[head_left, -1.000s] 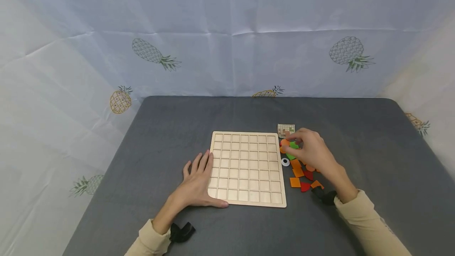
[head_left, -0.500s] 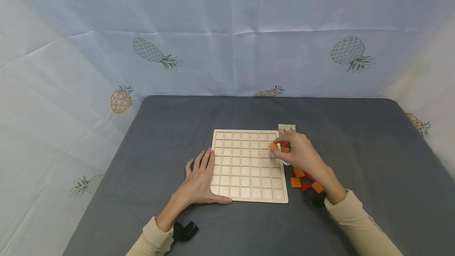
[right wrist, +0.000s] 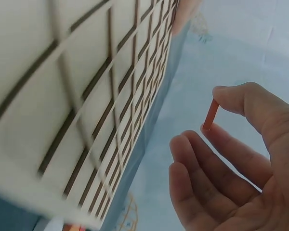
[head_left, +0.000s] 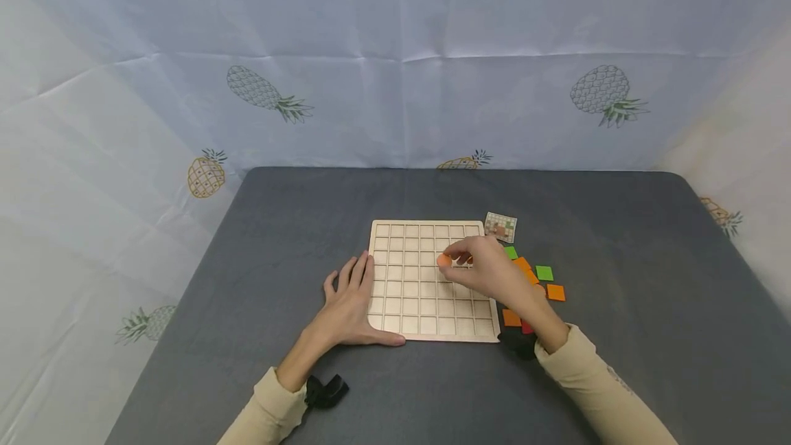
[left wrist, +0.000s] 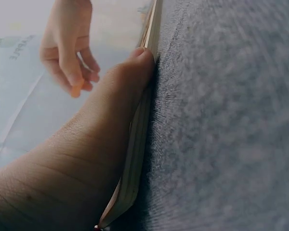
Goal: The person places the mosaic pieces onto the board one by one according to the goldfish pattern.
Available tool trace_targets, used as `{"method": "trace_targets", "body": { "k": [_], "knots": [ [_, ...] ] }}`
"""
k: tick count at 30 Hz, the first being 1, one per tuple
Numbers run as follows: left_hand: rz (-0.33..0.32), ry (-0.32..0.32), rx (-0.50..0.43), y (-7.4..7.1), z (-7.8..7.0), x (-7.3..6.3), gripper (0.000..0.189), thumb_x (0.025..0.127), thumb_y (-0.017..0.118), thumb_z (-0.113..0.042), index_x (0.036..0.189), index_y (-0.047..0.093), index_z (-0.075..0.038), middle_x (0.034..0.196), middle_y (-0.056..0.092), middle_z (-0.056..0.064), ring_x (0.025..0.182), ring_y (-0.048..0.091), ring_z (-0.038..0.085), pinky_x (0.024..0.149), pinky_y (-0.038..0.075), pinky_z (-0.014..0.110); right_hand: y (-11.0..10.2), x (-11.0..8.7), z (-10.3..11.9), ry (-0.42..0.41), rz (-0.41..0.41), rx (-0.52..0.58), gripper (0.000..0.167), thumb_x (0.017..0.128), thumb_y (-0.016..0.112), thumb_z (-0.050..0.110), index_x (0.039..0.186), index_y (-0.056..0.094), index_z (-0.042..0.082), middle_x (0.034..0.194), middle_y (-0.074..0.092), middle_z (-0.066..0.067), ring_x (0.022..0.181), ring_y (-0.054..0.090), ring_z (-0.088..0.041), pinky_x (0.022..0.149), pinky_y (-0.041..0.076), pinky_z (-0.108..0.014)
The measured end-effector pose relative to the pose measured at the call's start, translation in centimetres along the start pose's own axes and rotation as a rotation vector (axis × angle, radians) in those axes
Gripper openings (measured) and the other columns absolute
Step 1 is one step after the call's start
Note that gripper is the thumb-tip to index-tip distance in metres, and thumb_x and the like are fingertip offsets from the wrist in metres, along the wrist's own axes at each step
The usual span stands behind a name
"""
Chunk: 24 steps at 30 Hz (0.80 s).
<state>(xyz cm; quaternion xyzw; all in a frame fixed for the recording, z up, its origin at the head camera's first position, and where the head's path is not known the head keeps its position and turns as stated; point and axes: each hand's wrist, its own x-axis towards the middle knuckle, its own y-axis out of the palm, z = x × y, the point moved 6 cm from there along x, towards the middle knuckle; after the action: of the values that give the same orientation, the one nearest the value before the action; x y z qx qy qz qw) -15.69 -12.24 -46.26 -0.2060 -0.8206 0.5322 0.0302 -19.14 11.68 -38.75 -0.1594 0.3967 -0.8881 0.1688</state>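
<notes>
A dark grey table [head_left: 618, 239] stands against pale blue sheeting [head_left: 395, 53] printed with scattered pineapples [head_left: 207, 174], evenly lit.

Orange tile [head_left: 443, 260]: small, thin, flat piece w/ rounded edge, pinched betw. thumb and fingertip of right hand [head_left: 488, 273], held edge-on just above the grid board [head_left: 426, 280], over its upper-middle cells, not touching it. Grid board: pale wood, square, rows of empty square cells, lying flat. Left hand [head_left: 346, 307] rests flat vs. the board's left edge, thumb along its near-left corner.
</notes>
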Motion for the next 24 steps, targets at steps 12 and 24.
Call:
{"method": "trace_targets", "body": {
  "k": [12,24],
  "knots": [
    [0.057,0.015,-0.019,-0.7,1.0,0.4,0.149,0.073,0.089,-0.07,0.174,0.003,-0.001,0.184,0.003,0.022,0.17,0.007,0.047,0.126,0.015,0.075,3.4,2.2,3.1,-0.035,0.095,0.084,0.021,0.091,0.081,0.008,0.11,0.084,0.0,0.098,0.085,-0.011,0.087,0.078,-0.02,0.083,0.065,-0.036],
    [0.117,0.004,0.022,-0.9,1.1,1.2,0.149,0.076,0.086,-0.074,0.175,-0.002,-0.005,0.185,-0.006,0.018,0.172,-0.001,0.044,0.132,0.004,0.073,6.2,3.8,5.2,-0.075,0.148,0.1,0.024,0.089,0.079,0.003,0.112,0.084,-0.002,0.096,0.084,-0.012,0.082,0.076,-0.014,0.077,0.061,-0.025]
  ]
}}
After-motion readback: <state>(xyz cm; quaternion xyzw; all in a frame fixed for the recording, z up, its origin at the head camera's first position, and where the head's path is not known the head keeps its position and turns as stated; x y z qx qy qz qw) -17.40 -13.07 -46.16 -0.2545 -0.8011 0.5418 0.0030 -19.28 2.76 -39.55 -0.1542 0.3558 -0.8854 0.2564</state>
